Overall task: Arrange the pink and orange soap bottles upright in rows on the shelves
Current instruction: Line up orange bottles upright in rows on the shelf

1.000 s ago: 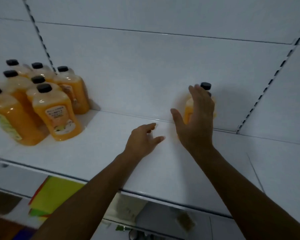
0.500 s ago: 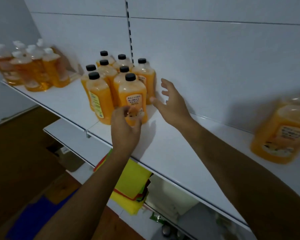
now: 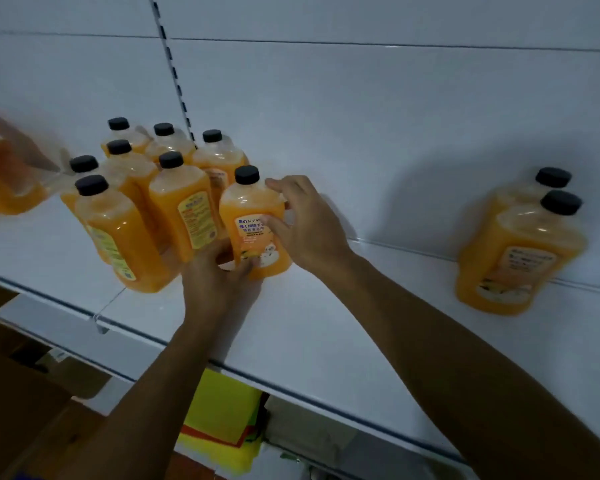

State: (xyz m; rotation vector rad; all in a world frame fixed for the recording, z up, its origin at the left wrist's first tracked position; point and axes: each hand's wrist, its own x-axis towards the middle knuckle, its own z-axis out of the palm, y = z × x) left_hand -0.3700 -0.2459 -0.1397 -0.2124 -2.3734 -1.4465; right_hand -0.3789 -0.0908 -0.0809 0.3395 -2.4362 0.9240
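Several orange soap bottles with black caps (image 3: 174, 206) stand upright in a cluster on the white shelf (image 3: 326, 323). One orange bottle (image 3: 248, 209) stands at the cluster's right front, label facing me. My right hand (image 3: 309, 223) grips its right side, thumb across the label. My left hand (image 3: 219, 278) holds its base from the front left. Two more orange bottles (image 3: 523, 251) stand together at the far right of the shelf. No pink bottles are in view.
Blurred orange bottles (image 3: 4, 178) sit at the far left of the shelf. A slotted upright (image 3: 174, 74) runs up the white back panel. Below the shelf edge lie yellow packs (image 3: 222, 420) on a lower shelf.
The view has swung from the right bottles to the left cluster. Both hands moved in, and they now hold the front right bottle, which stands slightly apart from the cluster.
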